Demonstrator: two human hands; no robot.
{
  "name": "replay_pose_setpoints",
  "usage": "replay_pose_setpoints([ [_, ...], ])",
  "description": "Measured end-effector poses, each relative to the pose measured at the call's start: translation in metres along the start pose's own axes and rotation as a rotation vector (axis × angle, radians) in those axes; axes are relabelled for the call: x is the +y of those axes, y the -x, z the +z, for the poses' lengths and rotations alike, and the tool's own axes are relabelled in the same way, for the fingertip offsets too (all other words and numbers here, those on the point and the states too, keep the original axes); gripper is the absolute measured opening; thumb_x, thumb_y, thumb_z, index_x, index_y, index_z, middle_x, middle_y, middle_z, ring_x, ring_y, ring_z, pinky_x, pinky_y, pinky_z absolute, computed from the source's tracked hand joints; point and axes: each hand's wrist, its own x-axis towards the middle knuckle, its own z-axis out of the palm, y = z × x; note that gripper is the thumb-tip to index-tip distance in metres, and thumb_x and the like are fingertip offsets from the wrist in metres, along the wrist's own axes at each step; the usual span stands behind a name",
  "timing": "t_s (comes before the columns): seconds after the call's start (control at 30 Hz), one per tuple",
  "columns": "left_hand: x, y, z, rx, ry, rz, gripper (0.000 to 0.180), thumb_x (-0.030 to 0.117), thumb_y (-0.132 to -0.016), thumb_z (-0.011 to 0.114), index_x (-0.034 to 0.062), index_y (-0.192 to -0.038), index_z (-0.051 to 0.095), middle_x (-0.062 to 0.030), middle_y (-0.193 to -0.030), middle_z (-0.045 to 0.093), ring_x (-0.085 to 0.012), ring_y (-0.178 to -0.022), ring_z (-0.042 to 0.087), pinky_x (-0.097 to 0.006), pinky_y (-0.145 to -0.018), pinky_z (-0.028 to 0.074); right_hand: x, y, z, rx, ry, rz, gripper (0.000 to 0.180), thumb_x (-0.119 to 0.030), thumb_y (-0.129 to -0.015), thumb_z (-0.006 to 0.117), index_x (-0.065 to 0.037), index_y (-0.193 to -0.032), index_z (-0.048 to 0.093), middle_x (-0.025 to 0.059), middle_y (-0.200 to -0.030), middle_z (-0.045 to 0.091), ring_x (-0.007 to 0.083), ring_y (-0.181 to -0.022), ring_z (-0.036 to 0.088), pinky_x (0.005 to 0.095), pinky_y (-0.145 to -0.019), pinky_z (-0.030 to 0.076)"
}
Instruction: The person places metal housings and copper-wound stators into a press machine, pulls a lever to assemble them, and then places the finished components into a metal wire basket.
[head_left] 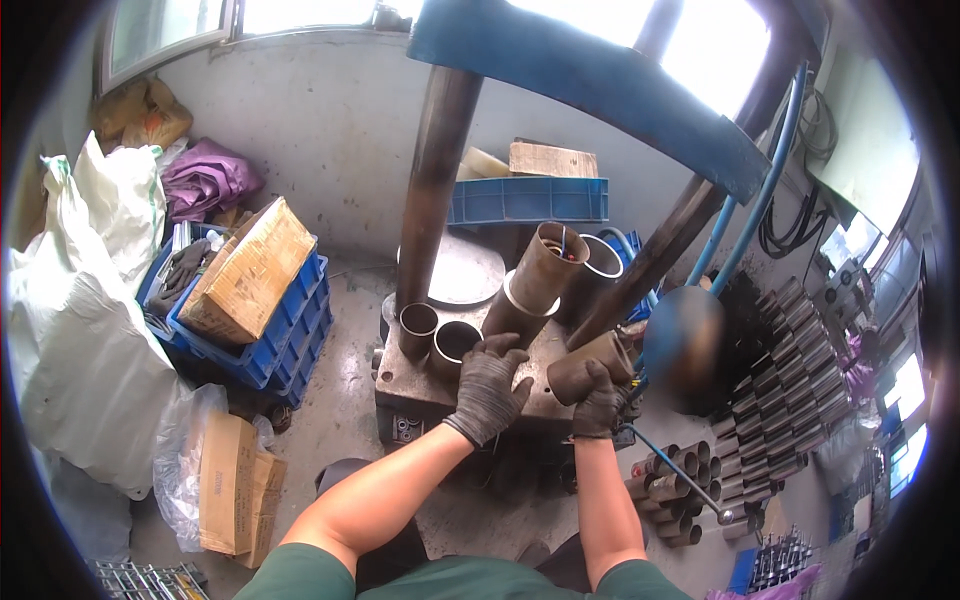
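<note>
Both my hands wear dark grey knitted gloves. My right hand (598,400) grips a short brown metal tube (580,372), tilted over the right side of the press bed (535,395). My left hand (488,388) is over the front of the bed, thumb and fingers apart, with nothing visible in it. Just behind it are an open-topped short tube (457,343) and a taller tube stack with a pale ring (530,292) round it. Another short tube (418,330) stands at the bed's left corner. Whether my left fingertips touch a tube is hard to tell.
A blue press crosshead (590,85) spans above, between steel columns (437,190). Blue crates (300,335) with a cardboard box (250,270) stand left. Many metal tubes (780,390) are stacked on the right floor. A ball-ended lever (725,516) juts out near my right forearm.
</note>
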Motion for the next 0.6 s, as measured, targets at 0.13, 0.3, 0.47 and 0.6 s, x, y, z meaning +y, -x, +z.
replay_pose_setpoints([
  [0.13, 0.01, 0.0, 0.009, -0.034, 0.079, -0.008, 0.04, 0.022, -0.08, 0.084, 0.0105, -0.115, 0.069, -0.0153, -0.134, 0.064, -0.039, -0.122, 0.059, -0.053, -0.104, 0.047, -0.075, -0.022, 0.053, -0.056, 0.134, -0.449, 0.072, -0.029, -0.086, 0.085, -0.002, -0.146, 0.055, 0.0104, -0.135, 0.063, 0.0264, -0.127, 0.061, 0.045, -0.105, 0.054],
  [0.3, 0.011, 0.003, 0.016, -0.103, 0.124, 0.002, 0.04, 0.023, -0.082, 0.083, 0.0099, -0.117, 0.069, -0.0156, -0.132, 0.065, -0.0384, -0.121, 0.06, -0.052, -0.104, 0.048, -0.127, -0.086, 0.141, -0.334, 0.143, -0.511, 0.085, -0.02, -0.081, 0.09, -0.001, -0.152, 0.048, 0.0112, -0.137, 0.061, 0.0263, -0.124, 0.062, 0.044, -0.104, 0.055],
  [0.47, 0.008, 0.002, 0.023, -0.121, 0.145, -0.037, 0.039, 0.024, -0.083, 0.082, 0.0098, -0.118, 0.07, -0.0152, -0.133, 0.066, -0.0379, -0.123, 0.06, -0.051, -0.105, 0.048, -0.119, -0.108, 0.211, -0.428, 0.028, -0.511, 0.088, -0.007, -0.073, 0.093, -0.002, -0.149, 0.049, 0.0083, -0.128, 0.064, 0.0249, -0.12, 0.061, 0.0417, -0.105, 0.054],
  [0.6, 0.009, -0.001, 0.023, -0.184, 0.131, -0.062, 0.041, 0.026, -0.085, 0.081, 0.0087, -0.121, 0.07, -0.0151, -0.136, 0.065, -0.0376, -0.125, 0.06, -0.05, -0.109, 0.045, -0.084, -0.145, 0.204, -0.306, 0.206, -0.467, 0.078, -0.018, -0.066, 0.099, -0.006, -0.131, 0.057, 0.0063, -0.122, 0.064, 0.0224, -0.111, 0.062, 0.0403, -0.104, 0.051],
])
